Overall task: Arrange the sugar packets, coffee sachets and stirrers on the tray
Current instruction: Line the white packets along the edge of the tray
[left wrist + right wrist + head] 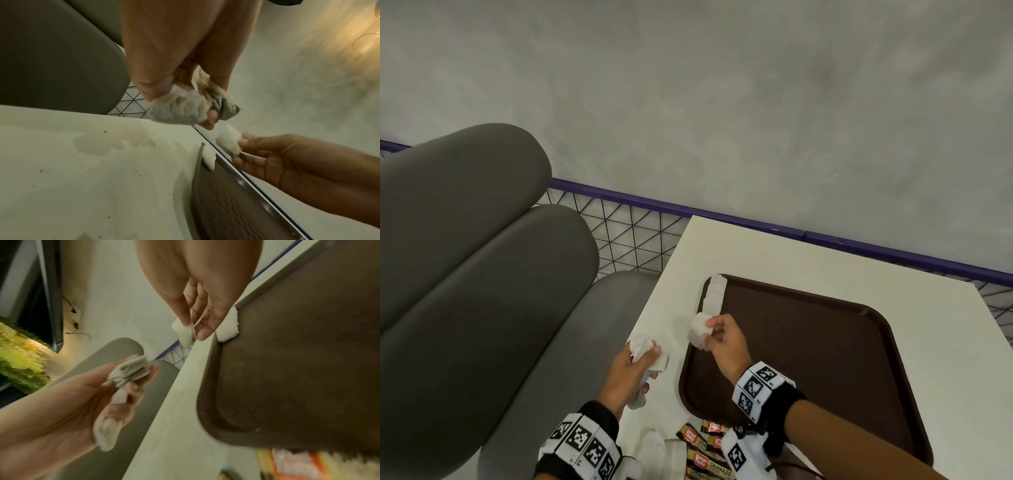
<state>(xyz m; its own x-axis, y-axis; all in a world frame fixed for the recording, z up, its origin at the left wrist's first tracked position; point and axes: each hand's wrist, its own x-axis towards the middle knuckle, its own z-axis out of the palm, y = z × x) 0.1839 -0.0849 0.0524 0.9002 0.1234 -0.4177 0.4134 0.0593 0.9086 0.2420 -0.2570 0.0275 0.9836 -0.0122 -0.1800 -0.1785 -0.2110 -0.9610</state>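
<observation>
A dark brown tray lies on the white table. White sugar packets lie in a row along the tray's far-left edge. My right hand pinches one white sugar packet just above that edge; it shows also in the right wrist view. My left hand hovers over the table left of the tray and grips a bunch of white sugar packets, seen close in the left wrist view. Coffee sachets lie by the tray's near corner.
More white packets lie on the table near the coffee sachets. A grey padded bench stands left of the table. A purple rail with wire mesh runs behind both, below a grey wall. No stirrers show.
</observation>
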